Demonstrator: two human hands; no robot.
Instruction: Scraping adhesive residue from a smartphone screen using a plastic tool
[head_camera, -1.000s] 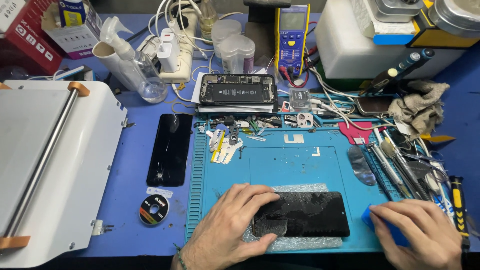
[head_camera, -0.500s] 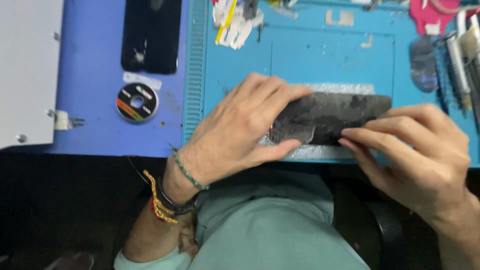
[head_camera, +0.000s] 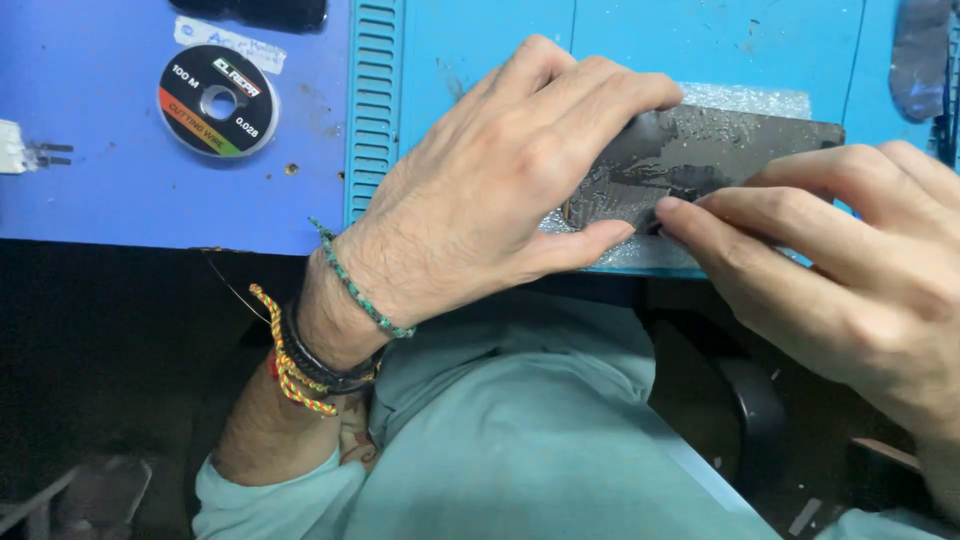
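Two hands work the cracked screen (head_camera: 720, 160) at the mat's (head_camera: 480, 40) near edge: left hand (head_camera: 500, 190) flat, pinning it; right hand (head_camera: 820, 250) pinched at its edge; keep pressure even, pull shallow.

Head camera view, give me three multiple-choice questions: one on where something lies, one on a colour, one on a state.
1. Where does the wire spool lie?
A. left of the teal mat
B. on the cracked panel
C. in the right hand

2. What colour is the beaded bracelet on the left wrist?
A. white
B. green
C. pink

3. What is the dark panel like?
A. smooth and flawless
B. folded in half
C. cracked and shattered

Answers: 1 A, it sits on the blue surface beside the mat. 2 B, green beads show. 3 C, fracture lines cover it under the left hand and right hand.
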